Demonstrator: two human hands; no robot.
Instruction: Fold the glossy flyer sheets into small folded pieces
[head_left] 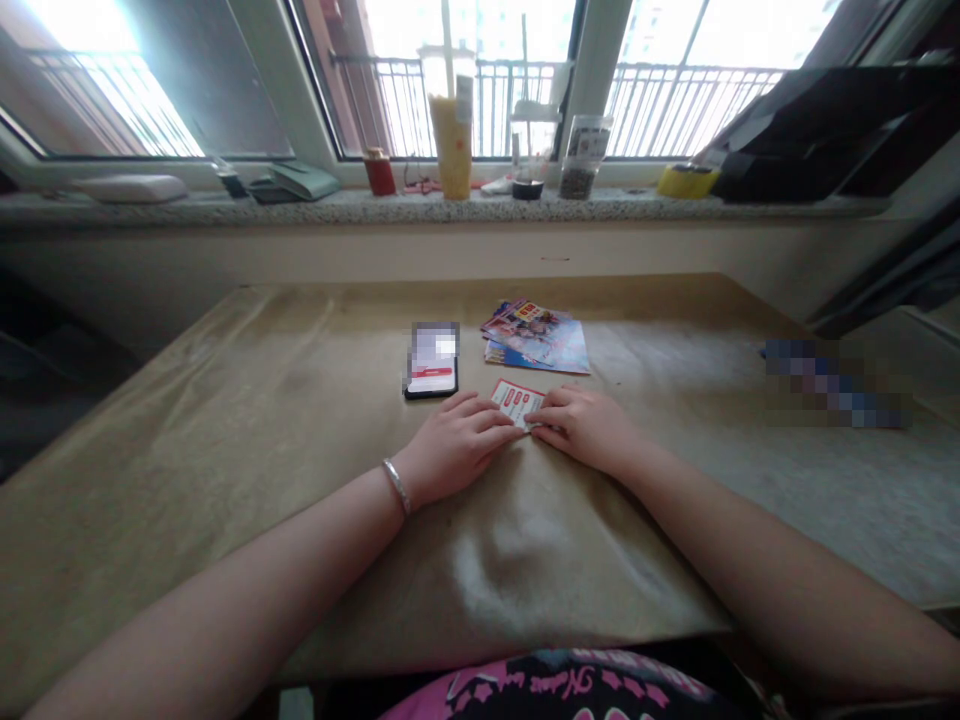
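A small white paper card with a red border and red printing [514,399] lies on the cloth-covered table, turned at an angle. My left hand [459,445], with a silver bangle at its wrist, holds the card from the left, fingers close together over its near left edge. From the other side my right hand [581,428] grips the card's right corner, thumb and fingers drawn together. The fingertips of both hands nearly meet at the near corner, which they partly hide. Behind the card rests a fanned pile of colourful printed sheets [559,343].
A phone [433,360] with a lit screen lies left of the card. Toward the right is a blurred bluish, flat item [832,385]. Along the windowsill [300,208] stand a tall yellow cup [452,150], a red jar [379,172], clear containers and yellow tape [686,181].
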